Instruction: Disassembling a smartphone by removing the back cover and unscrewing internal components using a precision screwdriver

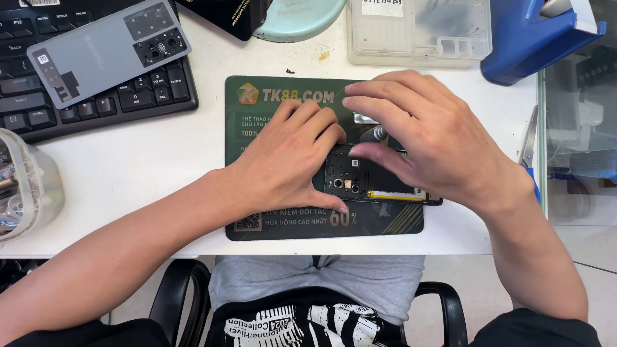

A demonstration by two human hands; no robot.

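An opened black phone with its back cover off lies on a dark green work mat, camera end to the left. My left hand rests on the phone's left end and steadies it. My right hand hovers over the phone's middle and holds a small tool with a grey ribbed handle, its tip hidden under the fingers. A small grey metal part lies on the mat just behind the fingers.
The phone's grey back cover lies on a black keyboard at the back left. A clear parts tray, a blue bin, a pale green dish and a clear plastic container surround the mat. Blue-handled tweezers lie at the table's right edge.
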